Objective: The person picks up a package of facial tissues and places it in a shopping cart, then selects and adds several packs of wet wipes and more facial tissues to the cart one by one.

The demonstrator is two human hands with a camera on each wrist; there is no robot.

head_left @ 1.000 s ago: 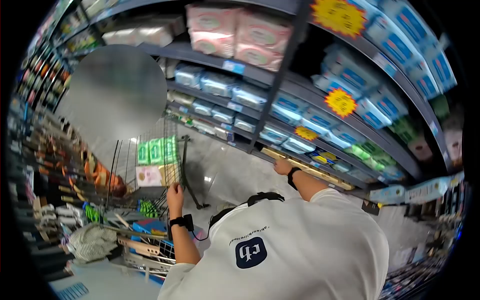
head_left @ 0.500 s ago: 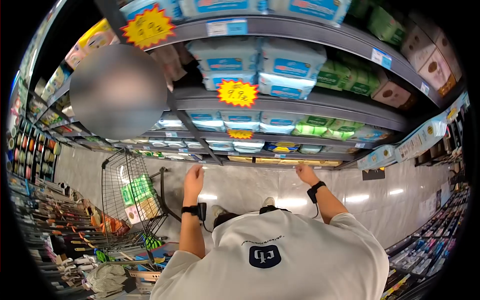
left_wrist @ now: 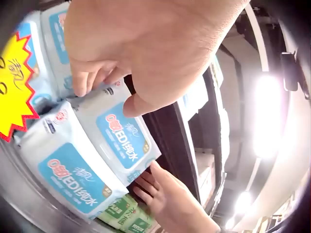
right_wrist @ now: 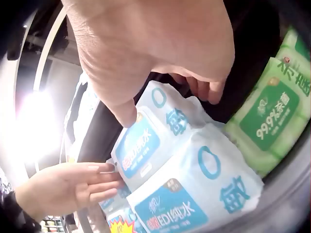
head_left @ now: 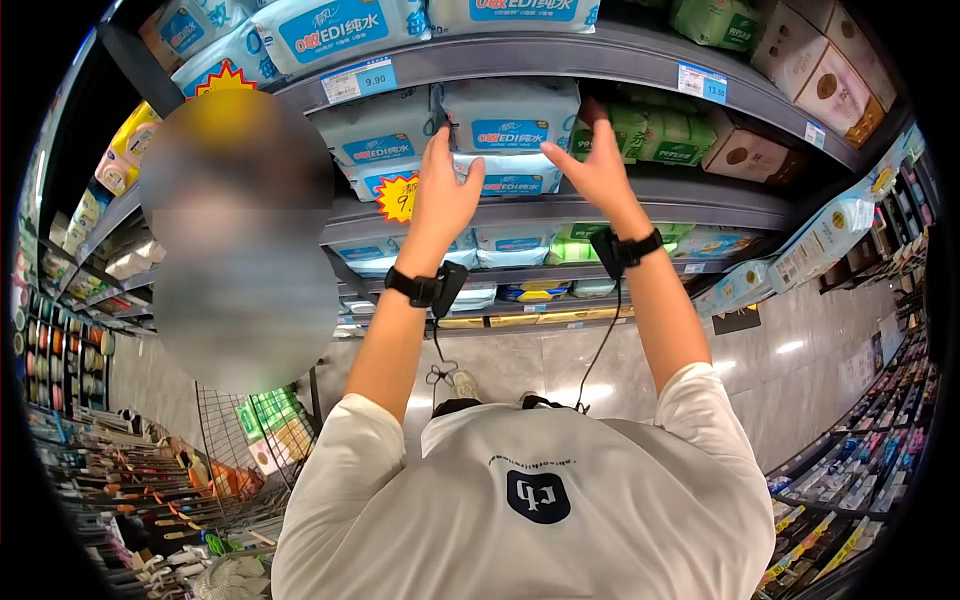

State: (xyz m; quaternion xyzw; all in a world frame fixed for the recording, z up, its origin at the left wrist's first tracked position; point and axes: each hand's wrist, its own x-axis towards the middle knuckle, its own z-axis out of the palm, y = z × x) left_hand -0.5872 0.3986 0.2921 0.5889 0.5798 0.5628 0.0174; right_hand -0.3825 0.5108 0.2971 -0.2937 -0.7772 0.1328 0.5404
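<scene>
A pale blue wipes pack with a blue label [head_left: 508, 134] lies on a similar pack [head_left: 514, 184] on the middle shelf. Beside its left end is my left hand [head_left: 443, 195], fingers extended and thumb apart. At the opposite end, my right hand [head_left: 602, 178] is spread, its fingers reaching into the gap before the green packs [head_left: 670, 138]. The left wrist view shows my left thumb over the upper pack's [left_wrist: 124, 133] front edge. From the right wrist, my right thumb lies against the upper pack [right_wrist: 141, 145], with its other fingers beyond the side; contact there is unclear.
Shelf edges [head_left: 440, 62] run above and below the packs. More wipes [head_left: 345, 35] fill the upper shelf, and boxes [head_left: 755, 158] stand to the right. At lower left is a wire cart [head_left: 225, 435] holding green packs. Blurred circles cover part of the left side.
Both hands have risen from low in front of the body to the two ends of the upper blue pack. The shelves appear closer, and the cart sits lower in the head view.
</scene>
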